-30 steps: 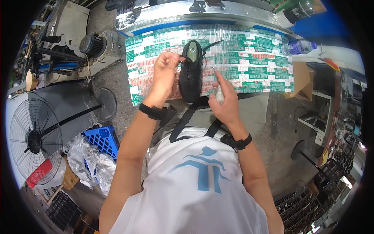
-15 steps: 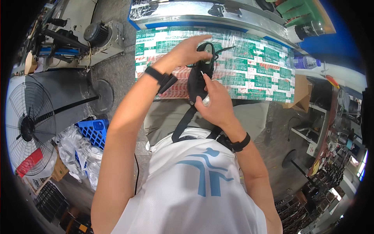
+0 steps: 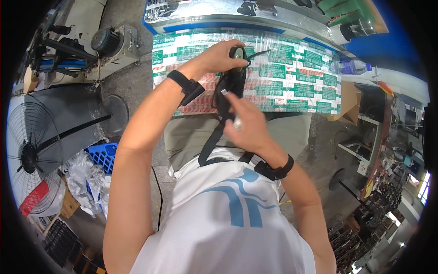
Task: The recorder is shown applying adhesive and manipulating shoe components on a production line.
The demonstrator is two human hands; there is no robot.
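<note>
A black lace-up shoe [image 3: 233, 83] lies on the wrapped surface in front of me, its heel end away from me and its grey insole showing. My left hand [image 3: 222, 55] is closed round the heel end, thumb at the opening. Close to the toe end is my right hand [image 3: 246, 119], slightly smeared by motion. Its index finger points at the shoe, and a small whitish tip [image 3: 224, 92] shows at the fingertip. Something pale also shows under the palm; what it is I cannot make out. A black lace [image 3: 260, 54] trails to the right of the shoe.
The work surface [image 3: 292, 86] is covered in green-and-white printed film. Beyond it runs a metal-edged bench [image 3: 205, 13]. A purple-labelled bottle [image 3: 353, 67] lies at the right. On the left stand a floor fan [image 3: 32, 153], a motor [image 3: 107, 41] and a blue crate [image 3: 102, 155].
My right hand has drawn back a little toward me from the shoe's front. The left hand has closed more firmly round the heel, and the shoe has tilted slightly.
</note>
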